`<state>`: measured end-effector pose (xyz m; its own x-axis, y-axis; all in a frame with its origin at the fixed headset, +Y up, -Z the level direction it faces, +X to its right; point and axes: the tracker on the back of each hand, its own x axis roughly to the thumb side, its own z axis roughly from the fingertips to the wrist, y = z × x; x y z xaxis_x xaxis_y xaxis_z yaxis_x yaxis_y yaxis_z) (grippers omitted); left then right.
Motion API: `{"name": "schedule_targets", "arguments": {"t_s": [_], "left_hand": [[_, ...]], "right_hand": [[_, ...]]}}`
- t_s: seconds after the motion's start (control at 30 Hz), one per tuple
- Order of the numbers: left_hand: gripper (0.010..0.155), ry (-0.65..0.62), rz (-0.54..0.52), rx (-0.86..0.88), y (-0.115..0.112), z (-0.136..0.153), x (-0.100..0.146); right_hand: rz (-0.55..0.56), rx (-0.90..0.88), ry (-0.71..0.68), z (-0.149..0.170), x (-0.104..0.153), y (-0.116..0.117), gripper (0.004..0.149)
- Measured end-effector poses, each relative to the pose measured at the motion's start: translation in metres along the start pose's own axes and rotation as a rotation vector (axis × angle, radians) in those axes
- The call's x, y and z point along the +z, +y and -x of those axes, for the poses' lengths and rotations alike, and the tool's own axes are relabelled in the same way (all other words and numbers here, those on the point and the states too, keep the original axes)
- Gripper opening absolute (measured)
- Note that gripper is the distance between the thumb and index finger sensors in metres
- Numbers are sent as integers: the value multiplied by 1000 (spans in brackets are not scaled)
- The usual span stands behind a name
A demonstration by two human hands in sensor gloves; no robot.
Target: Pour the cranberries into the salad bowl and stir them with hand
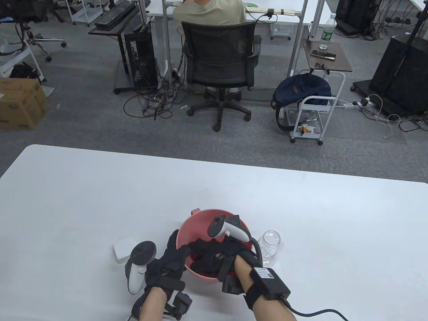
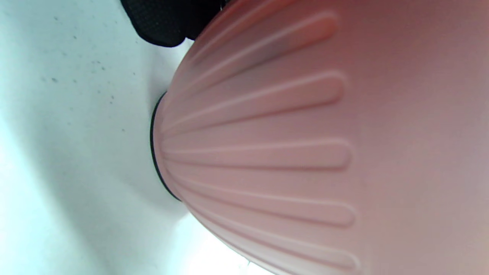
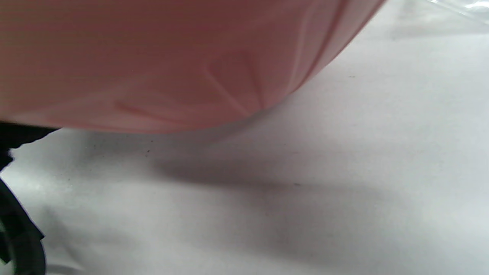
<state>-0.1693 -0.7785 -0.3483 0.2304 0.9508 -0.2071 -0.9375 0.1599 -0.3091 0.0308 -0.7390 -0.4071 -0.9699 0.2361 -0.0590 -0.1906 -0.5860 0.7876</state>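
Note:
A pink ribbed salad bowl (image 1: pixel 200 216) stands near the table's front edge. My left hand (image 1: pixel 174 249) grips its left rim, fingers curled over the edge. My right hand (image 1: pixel 204 254) reaches down inside the bowl with relaxed fingers, among dark red cranberries (image 1: pixel 200 270) that it mostly hides. The empty clear jar (image 1: pixel 271 244) stands upright just right of the bowl. In the left wrist view the bowl's ribbed outer wall (image 2: pixel 305 152) fills the frame, with a gloved fingertip (image 2: pixel 164 23) at the top. The right wrist view shows the bowl's underside (image 3: pixel 153 57) over the white table (image 3: pixel 344 172).
A small white lid-like object (image 1: pixel 123 250) lies left of the bowl, beside my left hand. A black cable (image 1: pixel 317 313) trails from my right wrist. Beyond the table's far edge are an office chair (image 1: pixel 219 67) with a seated person, desks and a trolley (image 1: pixel 314 110).

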Motion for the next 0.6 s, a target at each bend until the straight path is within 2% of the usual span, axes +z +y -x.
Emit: {"name": "schedule_targets", "arguments": {"t_s": [0.4,0.6], "left_hand": [[72,16,-5,7,0,-2,1],[70,27,-48,7,1,-7,5]], "right_hand": [[11,-14,-26,-1,1,-1,79],[131,-28,-82,-2,13,-4,80]]}}
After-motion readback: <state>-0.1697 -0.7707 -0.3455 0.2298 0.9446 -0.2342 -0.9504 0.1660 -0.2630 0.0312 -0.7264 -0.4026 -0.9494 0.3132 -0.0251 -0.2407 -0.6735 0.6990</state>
